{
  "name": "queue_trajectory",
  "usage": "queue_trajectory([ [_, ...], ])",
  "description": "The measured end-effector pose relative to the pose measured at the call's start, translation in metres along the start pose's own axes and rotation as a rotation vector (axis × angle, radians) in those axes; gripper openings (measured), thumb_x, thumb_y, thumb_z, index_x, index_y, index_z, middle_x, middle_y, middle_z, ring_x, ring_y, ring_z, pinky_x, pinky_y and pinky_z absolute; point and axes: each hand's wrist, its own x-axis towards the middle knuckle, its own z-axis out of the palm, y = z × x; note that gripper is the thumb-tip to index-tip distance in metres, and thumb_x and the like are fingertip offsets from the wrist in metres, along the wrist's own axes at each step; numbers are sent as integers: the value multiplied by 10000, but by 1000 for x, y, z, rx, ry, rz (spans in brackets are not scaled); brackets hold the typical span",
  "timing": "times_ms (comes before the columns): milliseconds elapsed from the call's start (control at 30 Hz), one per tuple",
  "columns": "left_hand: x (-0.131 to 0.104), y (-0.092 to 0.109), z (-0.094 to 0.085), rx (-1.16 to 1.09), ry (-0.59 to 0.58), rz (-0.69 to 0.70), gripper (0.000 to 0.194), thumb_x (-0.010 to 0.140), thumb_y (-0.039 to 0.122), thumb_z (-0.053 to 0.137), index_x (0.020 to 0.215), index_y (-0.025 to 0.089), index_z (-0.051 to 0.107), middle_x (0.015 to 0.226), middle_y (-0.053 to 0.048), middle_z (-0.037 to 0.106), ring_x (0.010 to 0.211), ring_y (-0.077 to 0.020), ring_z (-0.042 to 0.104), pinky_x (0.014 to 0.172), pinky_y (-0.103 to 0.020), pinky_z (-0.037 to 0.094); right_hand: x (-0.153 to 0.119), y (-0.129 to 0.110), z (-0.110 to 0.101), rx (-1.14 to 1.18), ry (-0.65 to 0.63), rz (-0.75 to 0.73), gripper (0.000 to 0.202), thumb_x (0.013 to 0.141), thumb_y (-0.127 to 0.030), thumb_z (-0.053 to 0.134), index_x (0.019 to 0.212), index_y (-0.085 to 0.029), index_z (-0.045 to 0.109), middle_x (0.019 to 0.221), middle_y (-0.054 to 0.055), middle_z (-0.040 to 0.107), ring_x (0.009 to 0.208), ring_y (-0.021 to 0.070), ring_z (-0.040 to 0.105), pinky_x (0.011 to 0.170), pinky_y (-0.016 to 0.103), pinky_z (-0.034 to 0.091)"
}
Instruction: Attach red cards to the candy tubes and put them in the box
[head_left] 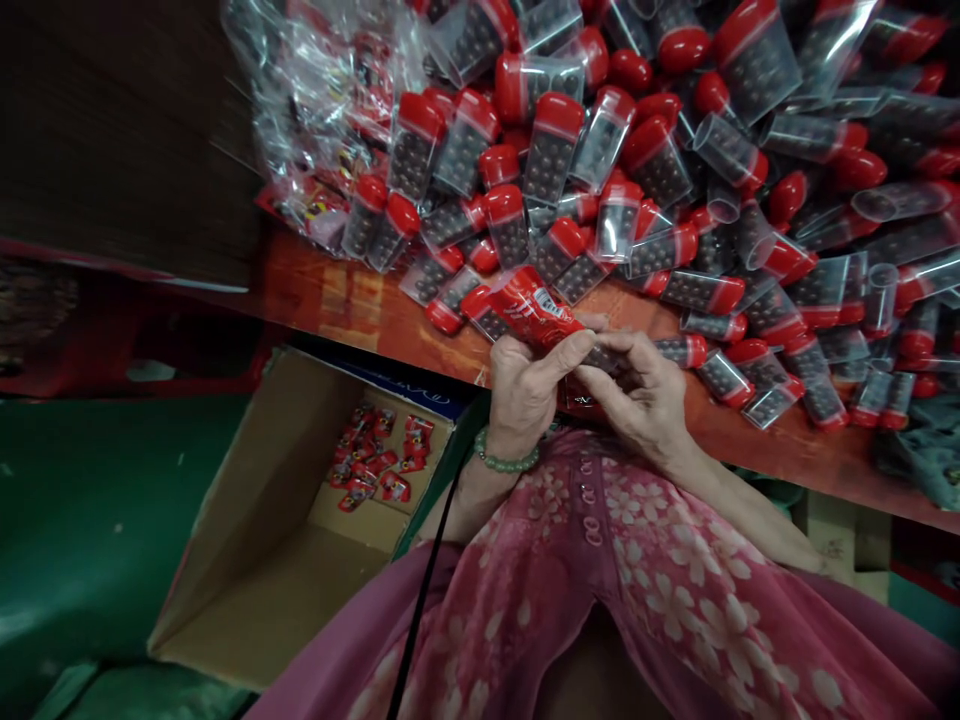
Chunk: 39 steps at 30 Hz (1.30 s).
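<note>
My left hand [529, 385], with a green bead bracelet at the wrist, is closed around a red printed wrapper [534, 308] just over the table's front edge. Close against it on the right, my right hand [645, 390] has its fingers pinched at the wrapper's lower right end, on a clear container [600, 357] with dark contents, mostly hidden by the fingers. Beyond both hands lies a large pile of clear containers [553, 165] with red caps and dark balls inside.
Clear plastic bags with red printing [337, 110] lie at the table's back left. Below the orange-red table [337, 300], an open cardboard box [247, 500] holds several small red packets [375, 463]. A black cord [435, 560] hangs beside my left forearm.
</note>
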Motion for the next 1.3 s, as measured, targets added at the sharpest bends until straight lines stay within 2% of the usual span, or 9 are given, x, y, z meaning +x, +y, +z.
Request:
queue_trajectory([
  [133, 2, 2, -5, 67, -22, 37, 357, 811, 538, 836, 926, 201, 813, 969, -61, 827, 922, -212, 791, 865, -328, 640, -1, 0, 2, -53, -2, -42, 140, 899, -332, 745, 1004, -251, 702, 880, -3, 766, 715, 144, 686, 680, 282, 582],
  [300, 7, 3, -9, -45, -9, 44, 440, 731, 600, 880, 878, 200, 769, 922, -60, 812, 994, -256, 795, 875, -367, 655, 4, -3, 5, -77, 8, -138, 130, 882, -283, 777, 990, -259, 709, 889, 14, 793, 770, 169, 735, 743, 301, 600],
  [400, 8, 2, -10, -80, -35, 10, 481, 703, 594, 900, 939, 199, 762, 987, -77, 808, 961, -259, 795, 837, -374, 664, 6, -6, 5, 8, -27, -10, 167, 878, -338, 793, 993, -255, 706, 905, 18, 795, 779, 169, 746, 751, 308, 610],
  [567, 8, 5, -13, -48, -48, -66, 481, 758, 591, 853, 1046, 214, 776, 1019, -90, 820, 610, -165, 712, 485, -279, 551, 10, -12, 9, 420, -174, 349, 362, 883, -518, 785, 1044, -215, 673, 725, -17, 756, 618, 138, 733, 559, 244, 598],
  [700, 10, 8, -21, 3, -80, -19, 517, 811, 638, 784, 1114, 220, 787, 1094, -110, 811, 737, -190, 747, 535, -267, 561, 17, -16, 16, 453, -141, 370, 374, 836, -498, 840, 1024, -223, 671, 764, -24, 765, 656, 129, 758, 596, 228, 627],
  [867, 11, 11, -30, 88, -185, -87, 433, 855, 555, 774, 1116, 209, 794, 866, -55, 801, 528, -109, 611, 467, -236, 493, 25, -15, 19, 568, -198, 403, 360, 813, -498, 862, 927, -222, 660, 711, -33, 763, 571, 125, 728, 526, 216, 608],
  [967, 10, 14, -32, 115, -162, -47, 391, 859, 511, 789, 1103, 205, 797, 813, -47, 781, 616, -136, 680, 583, -250, 574, 28, -14, 20, 602, -239, 411, 314, 836, -463, 853, 936, -227, 670, 705, -35, 770, 566, 118, 725, 524, 203, 601],
  [1133, 12, 14, -27, -20, -75, -31, 475, 832, 615, 780, 1089, 216, 784, 1184, -113, 789, 1031, -255, 775, 835, -336, 647, 28, -12, 25, 572, -207, 380, 326, 832, -361, 868, 1054, -257, 653, 825, -48, 796, 651, 116, 761, 616, 216, 646],
  [1300, 13, 5, -23, -85, -126, -92, 385, 841, 562, 786, 953, 194, 789, 1202, -111, 791, 1173, -281, 740, 992, -385, 621, 23, -3, 29, 466, -93, 193, 333, 825, -250, 870, 1078, -282, 656, 925, -56, 807, 765, 99, 770, 741, 213, 647],
])
